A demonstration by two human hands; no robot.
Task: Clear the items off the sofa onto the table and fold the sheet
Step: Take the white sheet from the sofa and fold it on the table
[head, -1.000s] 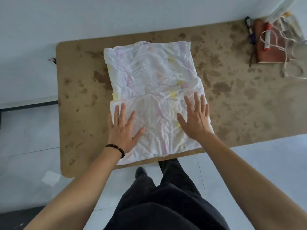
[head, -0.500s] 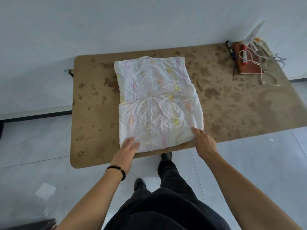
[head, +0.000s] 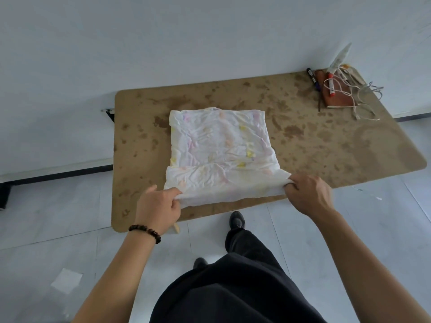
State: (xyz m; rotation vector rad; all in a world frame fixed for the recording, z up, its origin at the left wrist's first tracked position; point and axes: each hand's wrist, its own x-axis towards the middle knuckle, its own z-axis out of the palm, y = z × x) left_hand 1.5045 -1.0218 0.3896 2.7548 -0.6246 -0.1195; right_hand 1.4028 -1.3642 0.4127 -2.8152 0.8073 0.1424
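Observation:
A folded white sheet (head: pixel 219 150) with faint pastel marks lies on the stained brown table (head: pixel 314 145), near its front edge. My left hand (head: pixel 158 206) grips the sheet's near left corner. At the near right corner my right hand (head: pixel 307 194) holds a bunch of cloth in curled fingers. The near edge is lifted slightly off the table between the two hands.
At the table's far right corner lie a brown notebook (head: pixel 335 94), a dark marker (head: pixel 312 78), a red-capped marker (head: pixel 331 87), a white cable (head: pixel 363 106) and a white wrapper (head: pixel 339 57). A white wall stands behind. My dark trousers and shoes (head: pixel 236 220) are below the table edge.
My hands slid back from pressing flat on the sheet to its near corners and now grip them, raising the near edge. The camera has pulled back.

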